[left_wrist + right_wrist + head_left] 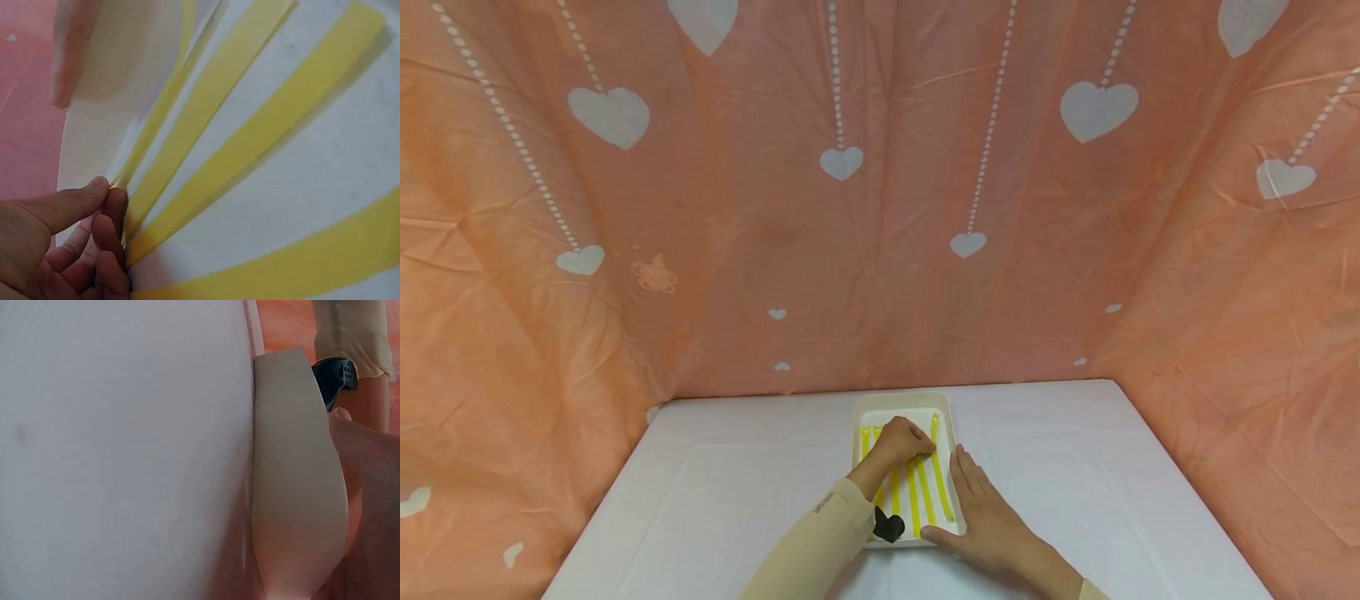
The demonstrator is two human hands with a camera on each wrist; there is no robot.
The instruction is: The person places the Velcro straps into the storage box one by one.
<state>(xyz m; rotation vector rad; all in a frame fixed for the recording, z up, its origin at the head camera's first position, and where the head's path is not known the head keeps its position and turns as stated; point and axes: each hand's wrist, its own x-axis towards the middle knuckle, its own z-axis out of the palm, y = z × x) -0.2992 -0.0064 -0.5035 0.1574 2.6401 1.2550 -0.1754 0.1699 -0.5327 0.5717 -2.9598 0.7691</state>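
Several yellow straps with slotted heads, like cable ties, lie side by side in a shallow white tray (953, 425). My left hand (902, 440) reaches over them. Its thumb and index finger pinch the rightmost yellow strap (150, 128), seen nearly edge-on in the left wrist view; the other fingers are curled beneath. Another yellow strap (269, 134) lies flat on the tray floor beside it. My right hand (988, 521) rests along the tray's near right corner, fingers extended by the right side and thumb at the near rim. The right wrist view shows the tray's outer wall (297, 469).
A white cloth (1075, 467) covers the table under the tray. An orange curtain with white hearts (910, 317) encloses the back and both sides. A black wrist-worn piece (889, 527) hangs at my left sleeve, over the tray's near left corner.
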